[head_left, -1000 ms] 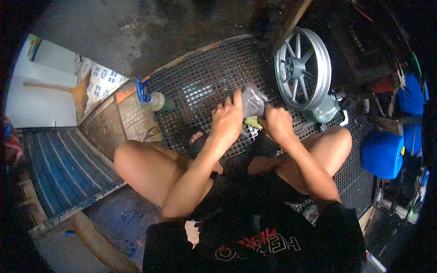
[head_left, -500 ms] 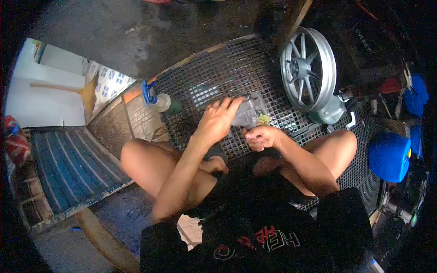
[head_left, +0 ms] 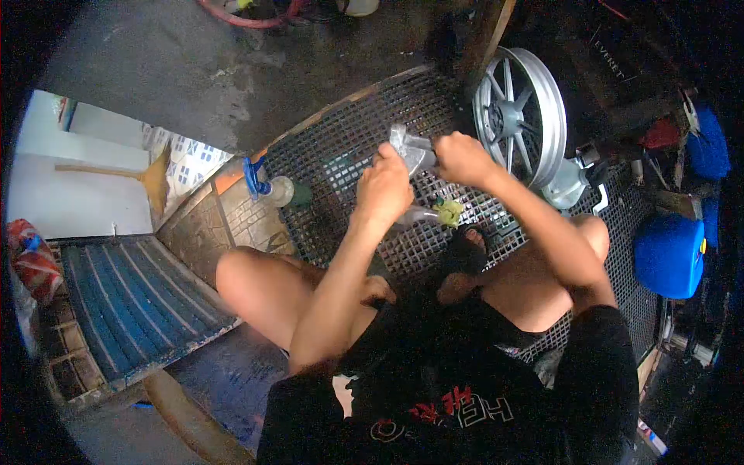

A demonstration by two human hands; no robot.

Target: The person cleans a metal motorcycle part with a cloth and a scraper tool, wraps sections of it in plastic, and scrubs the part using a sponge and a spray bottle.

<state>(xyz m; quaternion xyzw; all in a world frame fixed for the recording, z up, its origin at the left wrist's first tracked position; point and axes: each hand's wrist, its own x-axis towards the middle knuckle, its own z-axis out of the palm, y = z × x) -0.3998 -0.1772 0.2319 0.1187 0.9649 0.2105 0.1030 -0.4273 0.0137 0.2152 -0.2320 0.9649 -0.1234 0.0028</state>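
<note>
A grey, metal-looking part [head_left: 409, 149] with a short arm to the right is raised over the black grating. My left hand [head_left: 385, 186] is closed round its left side. At the part's right end, my right hand [head_left: 467, 160] is closed, its fingers curled in and mostly hidden. Below the hands, a clear bottle-like thing [head_left: 418, 216] with a yellow-green piece [head_left: 448, 211] at its end lies on the grating. A silver spoked wheel rim [head_left: 552, 116] stands to the right of my right hand.
The black grating [head_left: 325, 147] spans the floor ahead. To its left are a bottle with a blue top [head_left: 277, 191] and a blue striped board [head_left: 128, 302]. On the right are a pale green metal part [head_left: 567, 184] and a blue jerrycan [head_left: 670, 257].
Both hands have moved up and away from my body, with the grey part. My right hand has risen from beside the yellow-green piece to the part's right end. The view has shifted slightly.
</note>
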